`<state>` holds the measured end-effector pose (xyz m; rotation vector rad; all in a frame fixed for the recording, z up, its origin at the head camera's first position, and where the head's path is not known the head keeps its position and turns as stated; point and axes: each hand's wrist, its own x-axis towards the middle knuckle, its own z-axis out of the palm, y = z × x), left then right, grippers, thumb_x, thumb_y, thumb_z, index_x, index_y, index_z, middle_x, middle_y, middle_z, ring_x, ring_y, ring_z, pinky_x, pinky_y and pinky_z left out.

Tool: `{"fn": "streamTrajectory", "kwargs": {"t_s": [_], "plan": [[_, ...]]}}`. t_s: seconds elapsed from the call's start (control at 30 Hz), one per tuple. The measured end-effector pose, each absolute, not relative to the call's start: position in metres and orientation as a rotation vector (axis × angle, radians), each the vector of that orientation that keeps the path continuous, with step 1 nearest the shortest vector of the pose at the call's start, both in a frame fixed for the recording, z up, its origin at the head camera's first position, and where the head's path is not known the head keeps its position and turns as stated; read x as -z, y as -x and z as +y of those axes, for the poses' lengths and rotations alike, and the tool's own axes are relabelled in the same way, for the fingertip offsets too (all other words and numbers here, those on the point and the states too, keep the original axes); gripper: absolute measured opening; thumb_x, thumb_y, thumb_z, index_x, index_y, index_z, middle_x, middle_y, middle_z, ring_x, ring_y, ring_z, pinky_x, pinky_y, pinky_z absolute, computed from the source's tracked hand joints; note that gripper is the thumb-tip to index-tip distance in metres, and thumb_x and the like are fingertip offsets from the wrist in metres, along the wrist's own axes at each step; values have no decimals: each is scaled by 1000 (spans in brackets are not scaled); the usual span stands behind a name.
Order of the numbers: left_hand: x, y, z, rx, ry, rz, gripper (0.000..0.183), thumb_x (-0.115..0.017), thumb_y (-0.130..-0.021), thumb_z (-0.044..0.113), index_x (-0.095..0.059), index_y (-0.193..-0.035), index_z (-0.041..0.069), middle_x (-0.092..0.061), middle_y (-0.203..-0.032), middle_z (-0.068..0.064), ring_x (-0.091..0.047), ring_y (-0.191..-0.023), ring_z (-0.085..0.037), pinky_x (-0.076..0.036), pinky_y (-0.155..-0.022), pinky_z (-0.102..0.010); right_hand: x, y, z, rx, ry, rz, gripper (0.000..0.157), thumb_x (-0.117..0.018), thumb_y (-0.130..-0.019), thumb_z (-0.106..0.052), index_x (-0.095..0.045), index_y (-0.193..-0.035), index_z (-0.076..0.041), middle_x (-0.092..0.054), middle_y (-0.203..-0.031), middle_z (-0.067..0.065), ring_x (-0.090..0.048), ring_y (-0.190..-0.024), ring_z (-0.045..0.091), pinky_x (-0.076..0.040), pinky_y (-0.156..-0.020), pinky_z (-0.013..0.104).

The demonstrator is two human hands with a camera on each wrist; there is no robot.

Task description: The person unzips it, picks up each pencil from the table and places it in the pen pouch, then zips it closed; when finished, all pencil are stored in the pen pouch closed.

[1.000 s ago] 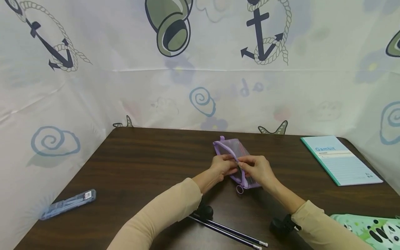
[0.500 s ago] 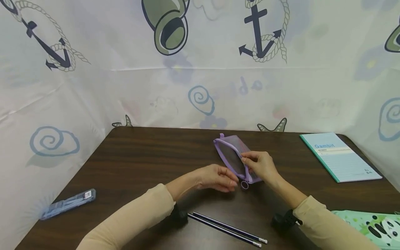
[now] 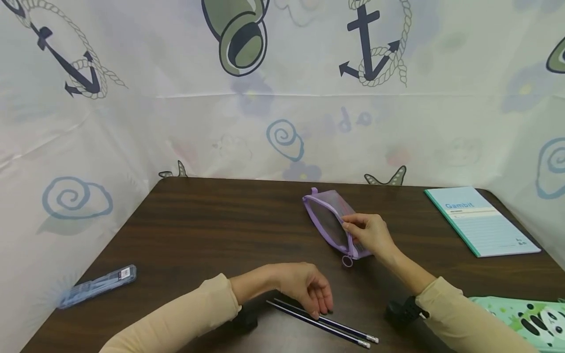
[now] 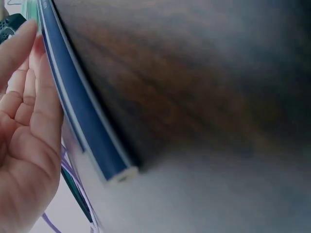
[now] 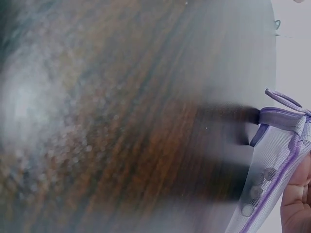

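Two dark navy pencils point(image 3: 335, 331) with white eraser ends lie side by side near the table's front. My left hand point(image 3: 304, 285) reaches down over them, its fingertips right at the pencils. In the left wrist view the thumb and fingers run alongside a navy pencil point(image 4: 87, 111) without curling round it. Farther back, my right hand point(image 3: 372, 236) pinches the edge of a purple mesh zipper pouch point(image 3: 326, 223), whose mouth gapes open. A ring-shaped zipper pull point(image 3: 347, 261) hangs at its near end. The right wrist view shows the pouch's mesh side point(image 5: 272, 165) beside the fingers.
A light blue notebook point(image 3: 481, 223) marked "Gambit" lies at the right back. At the right front is a green panda-print case point(image 3: 525, 318). A clear blue plastic case point(image 3: 99, 286) sits at the table's left edge. Printed curtains point(image 3: 198, 132) enclose the table.
My left hand has let go of the pouch and moved toward me, down to the pencils. The pouch's mouth now stands wider, with my right hand still pinching its edge.
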<state>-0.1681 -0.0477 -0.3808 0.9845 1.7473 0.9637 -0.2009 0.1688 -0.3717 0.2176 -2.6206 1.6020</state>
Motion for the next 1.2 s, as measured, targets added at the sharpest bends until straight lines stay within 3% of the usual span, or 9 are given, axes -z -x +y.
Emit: {"fn": "streamTrajectory", "kwargs": {"t_s": [0.23,0.73,0.97,1.2], "plan": [[375,171,-45,-747,-1224,2000,16,-76,-77,2,-70,-91,7,-65,-74,7,-58,-65,7,-53,-65,-12,369,199,168,-1624,-252,-2597,26,-64,-89,-7,-64,-110,9,-69,-93,21,-57,-59,5,-55,-54,25],[367,176,-39,-345,-1558,2215,14,-74,-74,9,-70,-83,17,-58,-66,16,-48,-59,14,-43,-58,-2,369,200,174,-1587,-238,-2595,22,-63,-89,-4,-66,-107,9,-69,-90,21,-57,-57,6,-56,-55,27],[364,192,-56,-628,-1348,2139,10,-71,-77,3,-69,-84,11,-56,-67,15,-50,-61,8,-47,-57,-9,369,200,175,-1620,-229,-2580,24,-63,-89,-4,-65,-108,10,-68,-93,23,-56,-57,5,-56,-55,27],[353,219,-86,-981,-762,1926,14,-59,-85,1,-65,-98,-1,-61,-79,4,-54,-71,-6,-52,-61,-20,370,200,176,-1629,-244,-2573,26,-62,-90,-5,-63,-110,11,-68,-95,23,-56,-58,6,-55,-54,25]]}}
